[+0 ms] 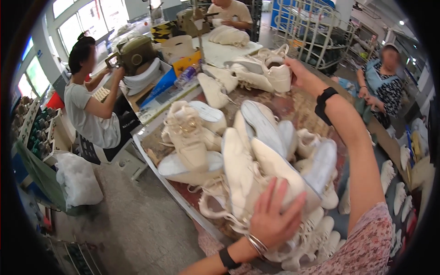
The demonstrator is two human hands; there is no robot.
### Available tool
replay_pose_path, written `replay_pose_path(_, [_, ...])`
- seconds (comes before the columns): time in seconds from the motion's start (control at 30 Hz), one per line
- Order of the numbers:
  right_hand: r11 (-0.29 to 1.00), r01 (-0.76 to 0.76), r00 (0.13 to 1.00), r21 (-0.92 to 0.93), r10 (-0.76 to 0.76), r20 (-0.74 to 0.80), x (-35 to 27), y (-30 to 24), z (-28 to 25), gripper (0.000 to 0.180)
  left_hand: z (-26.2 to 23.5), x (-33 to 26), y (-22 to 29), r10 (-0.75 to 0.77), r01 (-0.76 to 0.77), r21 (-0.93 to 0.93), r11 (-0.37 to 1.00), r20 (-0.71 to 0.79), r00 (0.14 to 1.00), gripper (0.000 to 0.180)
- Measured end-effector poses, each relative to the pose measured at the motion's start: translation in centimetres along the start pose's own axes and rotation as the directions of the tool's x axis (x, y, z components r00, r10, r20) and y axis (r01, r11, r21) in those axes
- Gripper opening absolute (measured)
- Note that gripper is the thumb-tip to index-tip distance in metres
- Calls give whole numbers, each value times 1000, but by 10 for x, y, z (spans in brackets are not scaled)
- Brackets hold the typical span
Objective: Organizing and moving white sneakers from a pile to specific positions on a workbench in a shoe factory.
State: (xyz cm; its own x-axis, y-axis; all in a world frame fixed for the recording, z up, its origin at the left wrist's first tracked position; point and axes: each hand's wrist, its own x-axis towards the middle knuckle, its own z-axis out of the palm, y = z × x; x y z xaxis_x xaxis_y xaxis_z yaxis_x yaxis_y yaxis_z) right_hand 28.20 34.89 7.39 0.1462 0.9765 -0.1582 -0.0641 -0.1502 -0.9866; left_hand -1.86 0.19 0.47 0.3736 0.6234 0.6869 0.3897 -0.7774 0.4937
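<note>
Out at the far side of the table, my right hand point(301, 74) is closed on the edge of a cream shoe point(277, 76), which stands tilted beside other shoes. My left hand point(277, 216) lies flat with its fingers stretched on a pile of cream shoes near me, touching a cream shoe point(280, 170) on top. Around it are shoes on their sides, some with pale grey-blue soles point(262, 122) showing. A laced shoe point(189, 142) stands at the left of the pile. Loose laces hang by my left wrist.
The worn wooden table point(316, 109) has a metal edge on its left. Beyond it are a plastic bottle point(187, 76), a white bin point(178, 47) and an olive machine point(137, 49). A person point(94, 98) sits left; others are at the back and right. Shoes line a rack point(387, 176) at right.
</note>
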Motion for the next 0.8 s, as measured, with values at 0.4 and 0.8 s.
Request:
replay_pose_path(0.4, [966,-163,986,202,165,6,-356,-1,-57,38,5,0,8,56,-54,96,994,-18,998,54])
replay_pose_path(0.8, [943,70,860,325,108,-499,-419,57,-152,39,15,0,10,90,-88,160,983,-7,996,54])
